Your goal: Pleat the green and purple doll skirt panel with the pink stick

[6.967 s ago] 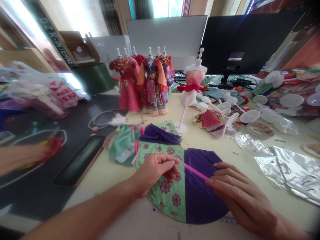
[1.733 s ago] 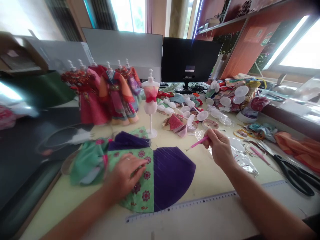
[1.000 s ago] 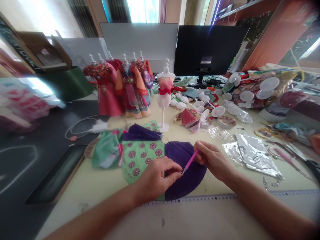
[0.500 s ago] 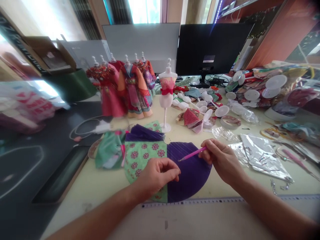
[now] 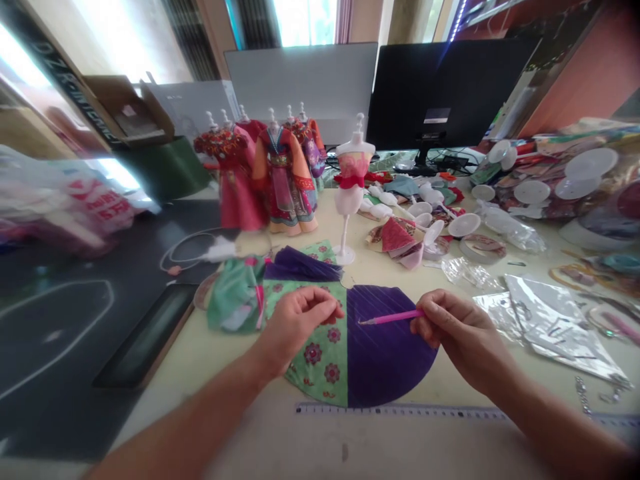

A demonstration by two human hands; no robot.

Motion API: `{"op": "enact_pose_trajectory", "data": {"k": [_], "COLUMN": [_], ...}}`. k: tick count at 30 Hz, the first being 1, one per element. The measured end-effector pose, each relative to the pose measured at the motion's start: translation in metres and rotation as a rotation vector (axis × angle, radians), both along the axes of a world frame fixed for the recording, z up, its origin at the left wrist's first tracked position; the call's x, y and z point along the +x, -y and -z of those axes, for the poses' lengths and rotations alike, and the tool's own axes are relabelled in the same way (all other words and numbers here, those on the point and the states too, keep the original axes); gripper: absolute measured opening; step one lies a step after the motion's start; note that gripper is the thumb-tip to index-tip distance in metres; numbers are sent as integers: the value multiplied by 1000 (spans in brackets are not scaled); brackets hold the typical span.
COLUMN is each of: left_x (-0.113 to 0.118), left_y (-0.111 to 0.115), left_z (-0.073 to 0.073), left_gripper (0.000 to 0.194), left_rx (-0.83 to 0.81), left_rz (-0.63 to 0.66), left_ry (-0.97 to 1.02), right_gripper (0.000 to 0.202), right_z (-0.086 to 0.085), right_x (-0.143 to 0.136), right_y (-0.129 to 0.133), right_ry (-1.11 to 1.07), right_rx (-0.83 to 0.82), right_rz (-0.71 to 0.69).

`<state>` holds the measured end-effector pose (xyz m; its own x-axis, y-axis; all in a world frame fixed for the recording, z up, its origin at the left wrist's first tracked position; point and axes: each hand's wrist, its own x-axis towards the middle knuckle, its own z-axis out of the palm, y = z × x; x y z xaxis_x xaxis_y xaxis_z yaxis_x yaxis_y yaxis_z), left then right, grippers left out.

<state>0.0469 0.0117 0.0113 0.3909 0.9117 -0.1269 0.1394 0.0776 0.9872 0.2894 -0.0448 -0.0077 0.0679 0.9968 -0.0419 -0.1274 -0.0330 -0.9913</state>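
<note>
My right hand [image 5: 453, 330] pinches a slim pink pen-like tool [image 5: 393, 318] with a thin metallic tip. The tip points left, over the purple half of a round cloth piece [image 5: 395, 367]; whether it touches the fabric I cannot tell. My left hand [image 5: 305, 320] hovers over the green flowered half, thumb and fingertips pressed together. Anything between those fingertips is too small to make out. At the cloth's back lies a folded purple strip [image 5: 305, 265]. To its left is a bunched green fabric piece [image 5: 233, 303] with pink trim.
A white doll mannequin [image 5: 350, 193] stands behind the cloth, with dressed dolls [image 5: 283, 180] to its left. A measuring tape [image 5: 390, 411] runs along the front. Clear plastic bags [image 5: 555, 320] and small chains [image 5: 583, 393] lie right. Two monitors [image 5: 445, 93] stand behind.
My left hand has moved left and away from me, baring more of the lower cloth. The pink tool is now more level, its tip closer to the seam. The view has turned slightly left.
</note>
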Motion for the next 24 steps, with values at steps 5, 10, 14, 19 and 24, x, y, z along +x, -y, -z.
{"op": "enact_pose_trajectory", "data": {"k": [5, 10, 14, 19, 24], "left_x": [-22, -35, -38, -38, -39], "left_y": [-18, -17, -11, -9, -11], "left_z": [-6, 11, 28, 32, 33], "left_gripper": [15, 11, 6, 9, 10], "left_rx": [281, 480, 620, 800, 866], "left_rz": [164, 227, 268, 360, 388], "left_ry": [-257, -288, -260, -318, -361], "right_gripper": [21, 17, 16, 17, 21], "right_z": [7, 13, 16, 22, 26], "right_x": [-6, -13, -16, -16, -18], "right_y": [5, 11, 9, 3, 1], "right_ry": [180, 450, 575, 609, 606], "right_rx": [41, 150, 188, 181, 162], "right_rz": [-156, -203, -192, -173, -145]}}
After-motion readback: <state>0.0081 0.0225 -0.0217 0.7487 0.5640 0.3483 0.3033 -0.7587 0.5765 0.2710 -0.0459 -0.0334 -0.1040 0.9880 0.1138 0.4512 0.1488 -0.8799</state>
